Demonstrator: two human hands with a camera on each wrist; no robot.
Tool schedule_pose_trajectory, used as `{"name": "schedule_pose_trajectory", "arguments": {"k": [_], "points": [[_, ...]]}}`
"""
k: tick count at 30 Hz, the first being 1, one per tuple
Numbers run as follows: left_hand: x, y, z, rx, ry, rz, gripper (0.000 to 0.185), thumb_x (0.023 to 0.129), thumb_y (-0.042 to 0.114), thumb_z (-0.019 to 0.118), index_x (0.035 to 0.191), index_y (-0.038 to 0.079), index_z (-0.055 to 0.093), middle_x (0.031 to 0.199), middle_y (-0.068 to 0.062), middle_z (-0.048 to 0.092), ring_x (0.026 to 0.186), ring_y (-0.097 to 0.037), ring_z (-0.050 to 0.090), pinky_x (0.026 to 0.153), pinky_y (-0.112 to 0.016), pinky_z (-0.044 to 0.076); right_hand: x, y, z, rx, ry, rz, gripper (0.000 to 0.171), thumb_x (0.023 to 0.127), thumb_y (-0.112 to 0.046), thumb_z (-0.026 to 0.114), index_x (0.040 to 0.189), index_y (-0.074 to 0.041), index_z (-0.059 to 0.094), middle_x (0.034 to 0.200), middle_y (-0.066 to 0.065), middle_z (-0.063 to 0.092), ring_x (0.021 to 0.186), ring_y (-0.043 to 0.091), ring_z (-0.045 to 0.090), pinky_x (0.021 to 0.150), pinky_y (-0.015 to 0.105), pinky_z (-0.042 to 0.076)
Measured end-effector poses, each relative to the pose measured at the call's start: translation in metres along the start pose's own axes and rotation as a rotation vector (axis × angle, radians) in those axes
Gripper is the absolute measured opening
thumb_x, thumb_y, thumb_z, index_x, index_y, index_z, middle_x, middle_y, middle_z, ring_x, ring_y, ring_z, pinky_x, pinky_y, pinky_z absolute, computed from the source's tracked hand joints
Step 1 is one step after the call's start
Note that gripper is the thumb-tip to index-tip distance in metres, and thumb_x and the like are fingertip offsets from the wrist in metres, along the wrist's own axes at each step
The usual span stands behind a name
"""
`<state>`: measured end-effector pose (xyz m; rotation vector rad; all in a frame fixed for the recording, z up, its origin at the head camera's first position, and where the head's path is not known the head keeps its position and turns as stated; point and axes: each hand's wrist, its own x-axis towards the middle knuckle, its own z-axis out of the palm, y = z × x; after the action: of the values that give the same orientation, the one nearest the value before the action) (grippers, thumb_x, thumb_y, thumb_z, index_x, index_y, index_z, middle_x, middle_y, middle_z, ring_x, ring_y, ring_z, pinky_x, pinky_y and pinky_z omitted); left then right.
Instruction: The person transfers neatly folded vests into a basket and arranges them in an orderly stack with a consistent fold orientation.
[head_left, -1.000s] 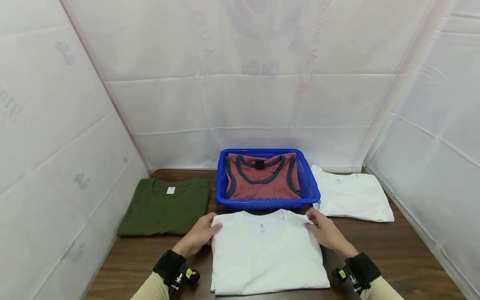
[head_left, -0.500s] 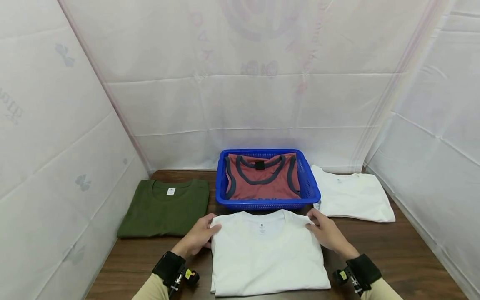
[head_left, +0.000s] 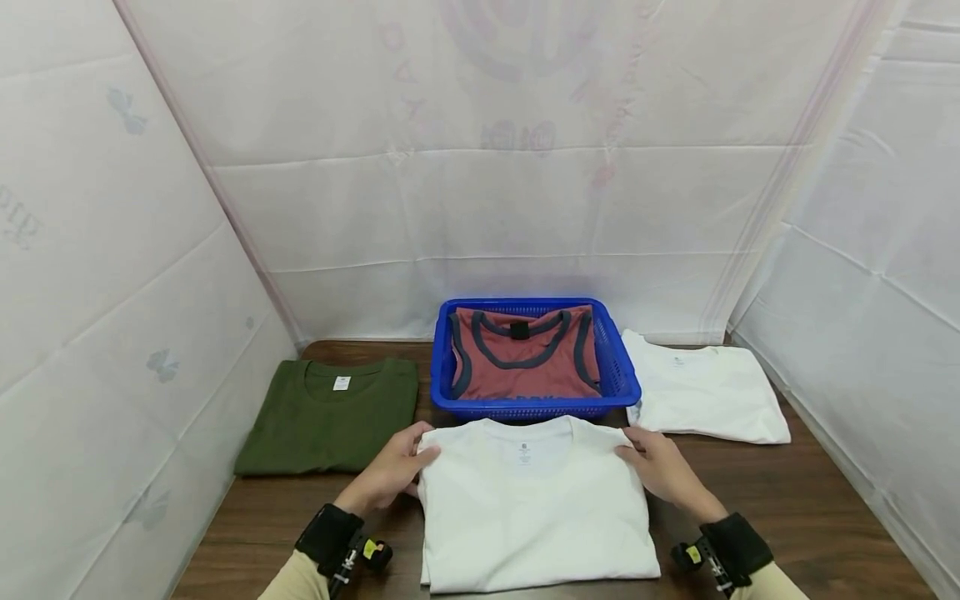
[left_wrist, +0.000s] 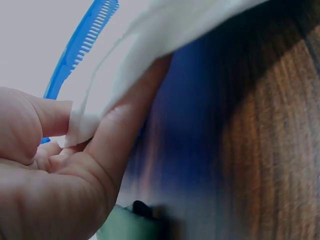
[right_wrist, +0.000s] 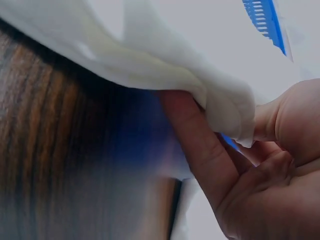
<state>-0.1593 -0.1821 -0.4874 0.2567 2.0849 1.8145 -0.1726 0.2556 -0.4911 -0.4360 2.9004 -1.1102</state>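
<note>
A folded white T-shirt (head_left: 536,508) with a small printed neck label lies in front of me, collar facing the basket. My left hand (head_left: 393,467) pinches its upper left corner, thumb on top and fingers underneath. At the upper right corner my right hand (head_left: 663,471) grips the cloth the same way. In the left wrist view a finger (left_wrist: 125,125) reaches below the raised edge of the shirt. The right wrist view likewise has a finger (right_wrist: 200,145) under the cloth, with dark wood showing beneath the lifted edge.
Just behind the shirt stands a blue plastic basket (head_left: 536,411) holding a folded red tank top (head_left: 525,375) with grey trim. A folded green T-shirt (head_left: 337,425) lies left on the wooden table (head_left: 787,500). Another folded white shirt (head_left: 708,396) is right of the basket. White sheets (head_left: 510,208) enclose the sides and back.
Both hands have spread slightly apart, drawing the shirt's upper corners outward. Its collar edge sits a touch higher in the head view. The basket and the other garments stay put.
</note>
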Motion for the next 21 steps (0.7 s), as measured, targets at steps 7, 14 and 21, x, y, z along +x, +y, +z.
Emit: {"name": "schedule_pose_trajectory", "arguments": {"k": [7,14,21], "points": [[-0.005,0.007,-0.005,0.003,-0.051,0.04,0.026,0.111,0.014,0.049,0.131,-0.003,0.046,0.092,-0.016,0.07,0.075,-0.025,0.071,0.057,-0.039,0.061,-0.002,-0.006,-0.013,0.034,0.035,-0.06,0.029,0.103,-0.009,0.063,0.128,0.004,0.067,0.105,0.009,0.074,0.1,0.025,0.07,0.079,0.038,0.058],[-0.01,0.022,-0.01,0.022,-0.056,0.059,0.032,0.11,0.018,0.05,0.136,-0.001,0.045,0.086,-0.013,0.069,0.068,-0.018,0.067,0.054,-0.034,0.058,-0.002,-0.013,-0.024,0.08,0.056,-0.129,0.018,0.102,-0.005,0.063,0.118,-0.006,0.072,0.094,-0.002,0.072,0.08,0.007,0.063,0.067,0.026,0.05],[-0.011,0.04,-0.014,0.024,-0.053,0.092,0.035,0.111,0.021,0.05,0.139,0.0,0.044,0.091,-0.017,0.071,0.069,-0.019,0.069,0.055,-0.034,0.058,0.0,-0.021,-0.037,0.073,0.083,-0.185,0.024,0.103,-0.006,0.061,0.126,-0.004,0.07,0.092,0.002,0.072,0.072,0.005,0.057,0.061,0.024,0.047]]}}
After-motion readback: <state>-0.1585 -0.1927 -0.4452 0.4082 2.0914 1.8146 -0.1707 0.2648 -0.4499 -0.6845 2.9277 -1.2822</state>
